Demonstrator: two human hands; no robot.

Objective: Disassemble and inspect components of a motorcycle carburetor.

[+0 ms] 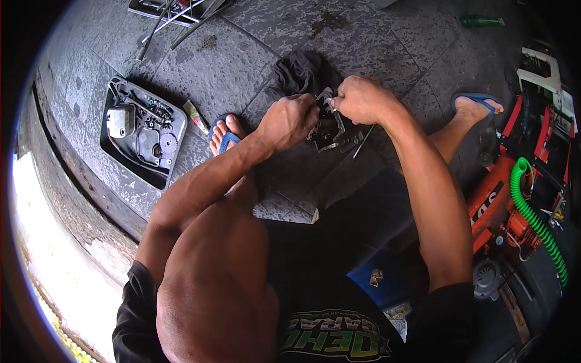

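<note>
A dark metal engine part (327, 140) with an open, uneven casing rests on the floor between my feet. Against its left upper side, my left hand (289, 121) is closed, its fingertips turned in and mostly hidden. My right hand (365, 100) pinches at the upper right of the same part, beside a light metal piece (327, 97). What lies between the fingers of either hand is too small and covered to make out. A crumpled dark cloth (301, 71) lies just beyond the hands. To the right of the part, a thin metal rod (362, 143) sticks out.
Left of my foot stands a black tray (172, 112) holding a gear, covers and small parts. A small tube or packet (195, 116) lies beside it. Farther off are long tools (158, 27) and a green bottle (482, 22). A red compressor (493, 196) with a green coiled hose (538, 224) stands right.
</note>
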